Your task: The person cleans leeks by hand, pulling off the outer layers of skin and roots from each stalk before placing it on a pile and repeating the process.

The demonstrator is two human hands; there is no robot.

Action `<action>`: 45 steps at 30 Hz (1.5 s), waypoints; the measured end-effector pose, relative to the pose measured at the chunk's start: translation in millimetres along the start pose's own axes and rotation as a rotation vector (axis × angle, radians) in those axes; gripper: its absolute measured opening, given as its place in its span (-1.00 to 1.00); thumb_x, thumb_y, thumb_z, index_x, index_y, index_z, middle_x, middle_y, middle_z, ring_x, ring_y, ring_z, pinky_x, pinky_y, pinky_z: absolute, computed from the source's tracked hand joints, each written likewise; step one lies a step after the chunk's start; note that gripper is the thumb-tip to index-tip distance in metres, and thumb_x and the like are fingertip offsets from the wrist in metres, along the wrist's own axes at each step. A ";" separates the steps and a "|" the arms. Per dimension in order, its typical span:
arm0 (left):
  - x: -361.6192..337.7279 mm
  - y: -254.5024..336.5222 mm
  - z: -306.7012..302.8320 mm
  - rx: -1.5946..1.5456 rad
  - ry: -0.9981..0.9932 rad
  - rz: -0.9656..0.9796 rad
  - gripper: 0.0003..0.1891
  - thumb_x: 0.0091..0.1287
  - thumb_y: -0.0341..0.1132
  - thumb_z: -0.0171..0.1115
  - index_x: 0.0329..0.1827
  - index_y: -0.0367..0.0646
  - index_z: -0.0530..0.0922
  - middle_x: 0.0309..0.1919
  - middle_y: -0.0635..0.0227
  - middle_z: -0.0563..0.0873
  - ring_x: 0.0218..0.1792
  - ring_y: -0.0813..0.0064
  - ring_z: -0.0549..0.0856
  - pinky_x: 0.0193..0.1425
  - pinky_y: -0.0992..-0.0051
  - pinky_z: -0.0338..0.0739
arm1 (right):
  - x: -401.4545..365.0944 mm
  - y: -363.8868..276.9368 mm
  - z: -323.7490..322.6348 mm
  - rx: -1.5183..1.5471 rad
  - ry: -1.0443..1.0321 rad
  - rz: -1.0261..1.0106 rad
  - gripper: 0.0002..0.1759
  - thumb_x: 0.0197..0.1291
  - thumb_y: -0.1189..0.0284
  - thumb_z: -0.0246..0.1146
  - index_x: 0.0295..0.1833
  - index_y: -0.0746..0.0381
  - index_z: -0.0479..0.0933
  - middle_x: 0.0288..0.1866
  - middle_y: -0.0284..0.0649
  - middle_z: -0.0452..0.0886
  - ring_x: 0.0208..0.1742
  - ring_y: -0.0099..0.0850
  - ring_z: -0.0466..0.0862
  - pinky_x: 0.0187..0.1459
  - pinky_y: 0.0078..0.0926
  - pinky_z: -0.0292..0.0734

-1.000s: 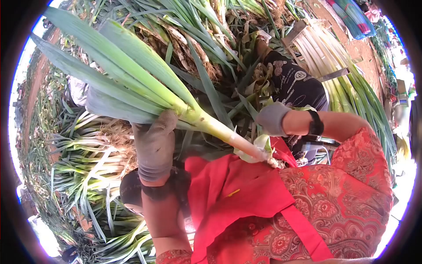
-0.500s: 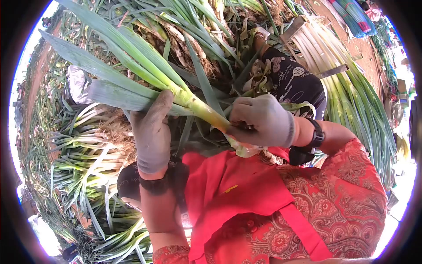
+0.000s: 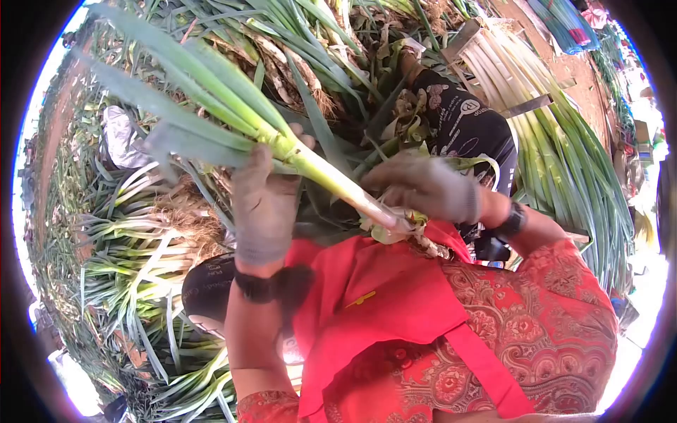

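Observation:
A single leek (image 3: pixel 328 180) lies slantwise in front of me, green leaves fanned to the upper left and pale root end low on the right, over my red apron (image 3: pixel 388 296). My left hand (image 3: pixel 266 201), in a grey glove, is closed around it where the leaves meet the stem. Just above the lower stem is my right hand (image 3: pixel 430 187), also gloved. Motion blurs its fingers, so I cannot make out whether they touch the stem or hold anything. Limp peeled leaves (image 3: pixel 405 127) hang beyond that hand.
To the right, a row of cleaned leeks (image 3: pixel 557 134) lies in a rack with metal strips (image 3: pixel 529 106). Bunches of rooted leeks (image 3: pixel 151 240) are piled on the left. More untrimmed leeks (image 3: pixel 303 49) lie ahead, near a dark-clothed knee (image 3: pixel 479 134).
My right hand has moved off the lower stem, up and slightly right, baring the pale stem and root end. My left hand has shifted a little right, still holding the leek.

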State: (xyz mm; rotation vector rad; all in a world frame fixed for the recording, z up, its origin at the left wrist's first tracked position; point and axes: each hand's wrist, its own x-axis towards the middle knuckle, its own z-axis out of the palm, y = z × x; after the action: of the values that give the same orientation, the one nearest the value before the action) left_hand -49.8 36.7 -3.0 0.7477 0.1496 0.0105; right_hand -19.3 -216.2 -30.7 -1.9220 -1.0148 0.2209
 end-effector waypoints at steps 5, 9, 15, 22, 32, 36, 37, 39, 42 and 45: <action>4.6 -20.0 -1.2 -0.059 -0.003 -0.138 -0.55 0.47 0.05 0.11 0.03 -0.22 0.51 -0.30 0.31 0.66 -0.33 0.44 0.64 -0.14 0.45 0.54 | 12.8 -13.9 24.2 0.805 -0.435 0.579 -0.37 0.37 -0.12 0.11 0.05 0.29 0.54 -0.27 -0.28 0.58 -0.38 -0.54 0.58 -0.34 -0.59 0.48; 34.5 21.6 -7.4 -0.222 -0.014 0.106 -0.61 0.50 0.03 0.06 -0.26 -0.14 0.51 -0.62 0.61 0.36 -0.63 0.71 0.28 -0.47 0.56 0.18 | 34.7 -10.5 50.6 1.044 -0.420 0.454 -0.24 0.32 -0.26 0.05 0.00 0.32 0.55 -0.41 -0.37 0.55 -0.51 -0.56 0.52 -0.44 -0.54 0.45; 40.2 41.8 -16.0 -0.237 -0.095 0.095 -0.62 0.53 0.03 0.00 -0.29 -0.08 0.50 -0.65 0.71 0.24 -0.68 0.75 0.18 -0.51 0.60 0.07 | 50.7 -31.5 34.2 0.586 -0.412 0.163 -0.25 0.40 -0.22 -0.08 -0.21 0.35 0.52 -0.57 -0.22 0.52 -0.51 -0.44 0.59 -0.42 -0.43 0.50; 38.8 77.1 -38.8 -0.223 0.045 0.201 -0.60 0.49 0.10 0.04 -0.31 -0.05 0.46 -0.65 0.71 0.25 -0.66 0.74 0.21 -0.49 0.62 0.12 | -7.6 -15.0 15.3 0.724 -0.635 0.271 -0.22 0.41 -0.23 -0.15 -0.16 0.33 0.54 -0.51 -0.19 0.54 -0.49 -0.34 0.54 -0.36 -0.39 0.48; 49.1 160.6 -108.8 -0.141 0.173 0.265 -0.66 0.53 -0.03 0.03 -0.24 -0.13 0.52 -0.64 0.70 0.37 -0.65 0.76 0.34 -0.43 0.62 0.25 | -35.6 -42.4 -35.4 0.344 -0.418 0.332 -0.57 0.44 0.09 0.10 -0.14 0.28 0.59 -0.45 -0.06 0.61 -0.42 -0.16 0.65 -0.34 -0.30 0.50; 50.2 172.7 -117.2 -0.046 0.532 0.342 -0.63 0.46 0.03 0.12 -0.23 -0.12 0.53 -0.66 0.69 0.35 -0.66 0.70 0.34 -0.49 0.58 0.28 | -37.5 -64.4 -56.6 0.367 -0.524 0.485 -0.72 0.37 0.30 0.13 -0.20 0.29 0.61 -0.52 -0.13 0.61 -0.46 -0.24 0.67 -0.33 -0.32 0.53; 49.1 196.3 -166.6 0.154 0.551 0.352 -0.57 0.53 0.16 -0.10 -0.28 -0.01 0.44 -0.62 0.62 0.35 -0.64 0.60 0.36 -0.33 0.43 0.43 | -46.5 -70.5 -64.1 0.367 -0.479 0.541 -0.73 0.36 0.31 0.13 -0.20 0.29 0.62 -0.52 -0.14 0.62 -0.47 -0.26 0.67 -0.35 -0.35 0.53; 31.1 230.6 -213.1 0.074 0.533 0.446 -0.57 0.54 0.14 -0.12 -0.30 0.00 0.42 -0.58 0.60 0.38 -0.57 0.60 0.41 -0.24 0.37 0.48 | -65.5 -75.7 -80.7 0.369 -0.387 0.654 -0.73 0.35 0.33 0.14 -0.20 0.30 0.64 -0.52 -0.16 0.63 -0.50 -0.31 0.66 -0.38 -0.41 0.53; 23.2 214.0 -157.9 0.156 0.899 0.678 -0.63 0.56 0.06 -0.11 -0.34 0.04 0.40 -0.54 0.58 0.38 -0.53 0.65 0.40 -0.22 0.51 0.47 | -83.3 -60.4 -82.6 0.414 -0.050 0.598 -0.74 0.34 0.38 0.13 -0.12 0.36 0.62 -0.58 -0.19 0.57 -0.53 -0.56 0.60 -0.50 -0.60 0.43; 14.9 199.8 -137.6 0.033 0.663 0.858 -0.65 0.56 -0.02 -0.07 -0.41 0.05 0.39 -0.54 0.60 0.38 -0.58 0.71 0.35 -0.42 0.62 0.38 | -30.0 -47.0 -59.4 -0.040 -0.055 0.435 -0.75 0.25 0.33 0.23 -0.17 0.33 0.60 -0.55 -0.21 0.53 -0.57 -0.40 0.57 -0.48 -0.50 0.44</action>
State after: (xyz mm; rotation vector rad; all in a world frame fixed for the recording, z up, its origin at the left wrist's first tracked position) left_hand -45.5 277.3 31.0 0.7726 0.4488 1.0809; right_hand -34.1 -265.2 32.7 -2.1673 -0.6266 0.5052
